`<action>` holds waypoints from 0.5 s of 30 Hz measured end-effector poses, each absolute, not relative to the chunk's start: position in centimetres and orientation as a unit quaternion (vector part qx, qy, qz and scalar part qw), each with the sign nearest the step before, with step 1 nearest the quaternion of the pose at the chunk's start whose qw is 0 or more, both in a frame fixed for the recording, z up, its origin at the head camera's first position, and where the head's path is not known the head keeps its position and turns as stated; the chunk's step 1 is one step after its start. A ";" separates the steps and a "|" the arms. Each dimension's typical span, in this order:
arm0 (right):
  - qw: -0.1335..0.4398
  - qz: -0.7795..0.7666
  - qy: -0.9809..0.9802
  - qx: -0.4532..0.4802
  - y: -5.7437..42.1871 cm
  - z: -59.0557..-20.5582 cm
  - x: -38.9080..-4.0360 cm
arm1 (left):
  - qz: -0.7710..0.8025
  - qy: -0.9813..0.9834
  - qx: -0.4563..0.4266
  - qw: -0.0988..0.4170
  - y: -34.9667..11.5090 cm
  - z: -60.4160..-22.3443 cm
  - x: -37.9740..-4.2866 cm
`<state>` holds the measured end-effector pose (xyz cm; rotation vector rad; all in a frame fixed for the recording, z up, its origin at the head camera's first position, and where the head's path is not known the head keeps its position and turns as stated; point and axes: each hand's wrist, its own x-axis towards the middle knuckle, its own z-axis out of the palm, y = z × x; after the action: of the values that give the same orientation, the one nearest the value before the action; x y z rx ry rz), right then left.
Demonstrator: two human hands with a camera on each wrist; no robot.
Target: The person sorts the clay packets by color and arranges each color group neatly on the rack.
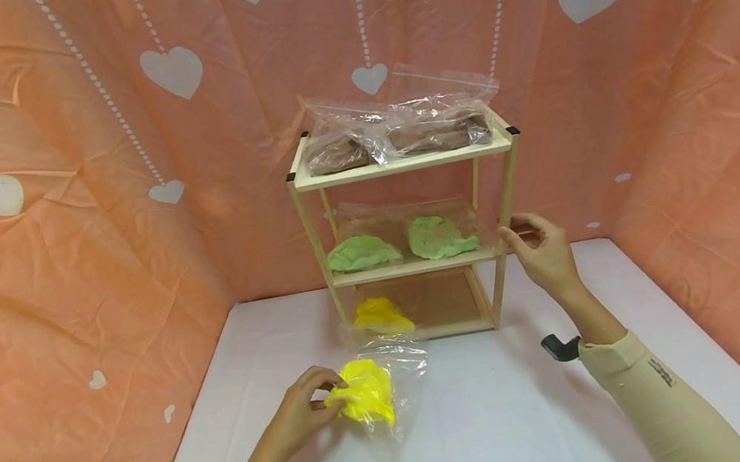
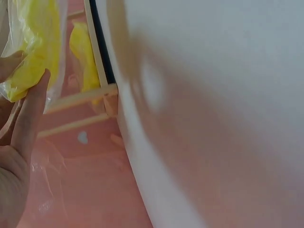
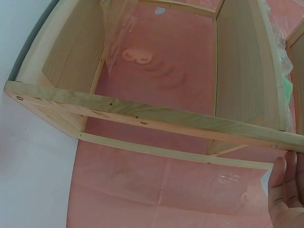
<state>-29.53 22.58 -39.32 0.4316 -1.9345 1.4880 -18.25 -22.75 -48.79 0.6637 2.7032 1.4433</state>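
My left hand (image 1: 303, 412) pinches a clear zip bag with a bright yellow, dough-like lump (image 1: 367, 391) inside, raised before the rack's bottom level. In the left wrist view, thumb and fingers sit on either side of the bagged yellow lump (image 2: 33, 42). My right hand (image 1: 549, 254) grips the right front post of a small three-level wooden rack (image 1: 404, 164) at about middle-shelf height. The right wrist view has its fingertips (image 3: 279, 166) right at the wooden post (image 3: 142, 116). Another bagged yellow lump (image 1: 381, 315) lies at the left of the bottom level.
Two bags with brown lumps (image 1: 437, 135) lie on the top shelf. Bagged pale green lumps (image 1: 362, 252) occupy the middle shelf. The rack stands on a white tabletop (image 1: 481, 414), with pink heart-patterned cloth (image 1: 262, 219) behind and on both sides.
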 end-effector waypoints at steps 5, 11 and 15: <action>0.323 0.577 -0.732 0.166 22.5 -39.3 -29.5 | 0.469 0.860 0.201 -0.015 -21.4 -48.8 -18.4; 0.324 0.573 -0.733 0.169 22.6 -39.3 -29.5 | 0.479 0.857 0.172 -0.079 -19.6 -48.9 -18.9; 0.322 0.577 -0.732 0.164 22.5 -39.3 -29.5 | 0.490 0.851 0.159 -0.102 -18.3 -48.8 -19.4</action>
<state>-29.52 22.52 -39.27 0.4299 -1.9230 1.5163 -19.42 -18.27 -48.84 0.5353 2.8617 1.6484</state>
